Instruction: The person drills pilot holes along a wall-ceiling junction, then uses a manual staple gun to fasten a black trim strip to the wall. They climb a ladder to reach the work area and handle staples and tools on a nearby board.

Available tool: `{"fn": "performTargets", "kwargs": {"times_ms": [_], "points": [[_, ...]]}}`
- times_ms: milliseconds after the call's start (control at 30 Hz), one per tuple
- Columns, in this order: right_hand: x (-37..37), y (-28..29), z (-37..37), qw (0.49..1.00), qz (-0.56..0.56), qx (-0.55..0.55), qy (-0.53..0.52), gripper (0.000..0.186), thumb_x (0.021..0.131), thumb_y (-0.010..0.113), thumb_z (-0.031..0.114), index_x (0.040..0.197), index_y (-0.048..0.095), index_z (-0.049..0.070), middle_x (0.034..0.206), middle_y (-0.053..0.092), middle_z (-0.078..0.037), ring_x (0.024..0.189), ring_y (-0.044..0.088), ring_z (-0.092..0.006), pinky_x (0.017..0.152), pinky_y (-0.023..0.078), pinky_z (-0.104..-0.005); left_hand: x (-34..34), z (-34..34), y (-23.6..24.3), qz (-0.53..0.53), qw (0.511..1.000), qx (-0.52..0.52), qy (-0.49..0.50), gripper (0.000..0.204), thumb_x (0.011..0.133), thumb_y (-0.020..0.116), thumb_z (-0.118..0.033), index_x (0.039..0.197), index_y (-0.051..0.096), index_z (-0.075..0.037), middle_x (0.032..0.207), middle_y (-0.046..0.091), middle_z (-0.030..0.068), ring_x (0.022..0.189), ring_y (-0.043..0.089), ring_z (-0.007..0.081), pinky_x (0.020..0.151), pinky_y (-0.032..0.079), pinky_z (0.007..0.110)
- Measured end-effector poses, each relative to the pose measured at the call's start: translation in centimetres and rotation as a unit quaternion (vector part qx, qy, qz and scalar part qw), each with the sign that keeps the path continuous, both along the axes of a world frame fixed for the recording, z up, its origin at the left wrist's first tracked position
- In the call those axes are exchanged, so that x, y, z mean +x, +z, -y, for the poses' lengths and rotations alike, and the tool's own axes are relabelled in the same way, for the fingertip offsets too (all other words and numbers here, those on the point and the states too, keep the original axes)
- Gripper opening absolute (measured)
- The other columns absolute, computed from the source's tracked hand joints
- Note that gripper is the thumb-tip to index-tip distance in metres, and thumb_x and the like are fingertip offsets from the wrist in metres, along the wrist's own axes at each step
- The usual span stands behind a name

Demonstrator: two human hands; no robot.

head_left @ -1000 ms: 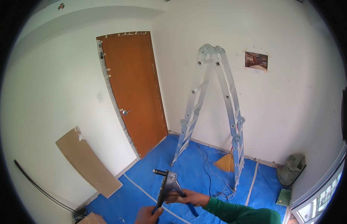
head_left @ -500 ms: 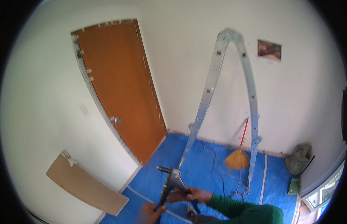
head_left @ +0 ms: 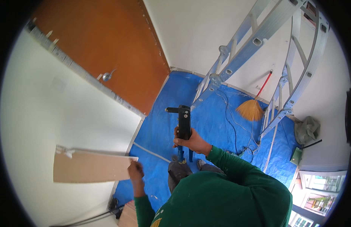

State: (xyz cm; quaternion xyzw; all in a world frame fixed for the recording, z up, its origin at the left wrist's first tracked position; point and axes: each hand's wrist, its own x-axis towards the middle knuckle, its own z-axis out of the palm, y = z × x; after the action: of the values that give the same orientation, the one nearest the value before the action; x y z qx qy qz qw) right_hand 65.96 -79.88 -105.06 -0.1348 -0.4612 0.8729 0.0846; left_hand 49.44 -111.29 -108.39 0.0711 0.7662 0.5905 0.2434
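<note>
A hand riveter (head_left: 184, 125) with a black head, a short nozzle to the left and blue handles is in front of me. My right hand (head_left: 193, 142) grips its body, fingers wrapped round below the head, and the handles hang beneath. To the left, apart from the tool, my left hand (head_left: 136, 170) is raised with its fingers curled in. It overlaps the right end of a brown board (head_left: 90, 166) against the wall; whether it touches the board I cannot tell. What those fingers hold, if anything, is hidden.
Blue sheeting (head_left: 156, 130) covers the floor. A folding aluminium ladder (head_left: 236, 60) stands ahead on the right, with a straw broom (head_left: 251, 109) between its legs and loose cables nearby. An orange-brown door (head_left: 107, 45) is at upper left; a grey bag (head_left: 307, 129) lies at right.
My view has tipped further down. The left hand has come off the riveter and moved left, while the right hand now holds the tool alone, more upright.
</note>
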Motion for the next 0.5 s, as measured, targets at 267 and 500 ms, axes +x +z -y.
{"fn": "performTargets", "kwargs": {"times_ms": [267,500], "points": [[-6.4,1.4,-11.0,0.958,0.020,0.254,-0.130,0.059,0.090,0.082,0.009,0.142,0.055,0.004,0.121,0.066,-0.003,0.114,0.062,-0.0157,0.104,0.048,-0.0353,-16.3,0.0,-11.7,0.341,0.932,0.047,0.113,0.019,0.108,0.054,-0.025,0.104,0.060,-0.007,0.078,0.053,0.0024,0.062,0.048,0.0138,0.049,0.035,0.027],[1.2,20.3,-25.8,0.448,0.388,0.604,-0.532,0.062,0.091,0.083,0.039,0.138,0.062,0.005,0.118,0.073,-0.015,0.098,0.072,-0.0284,0.091,0.055,-0.0438,-29.0,-18.3,-11.1,0.429,0.887,0.087,-0.147,0.022,0.111,0.051,-0.025,0.113,0.058,-0.005,0.080,0.055,0.0031,0.064,0.049,0.0143,0.054,0.038,0.027]]}}
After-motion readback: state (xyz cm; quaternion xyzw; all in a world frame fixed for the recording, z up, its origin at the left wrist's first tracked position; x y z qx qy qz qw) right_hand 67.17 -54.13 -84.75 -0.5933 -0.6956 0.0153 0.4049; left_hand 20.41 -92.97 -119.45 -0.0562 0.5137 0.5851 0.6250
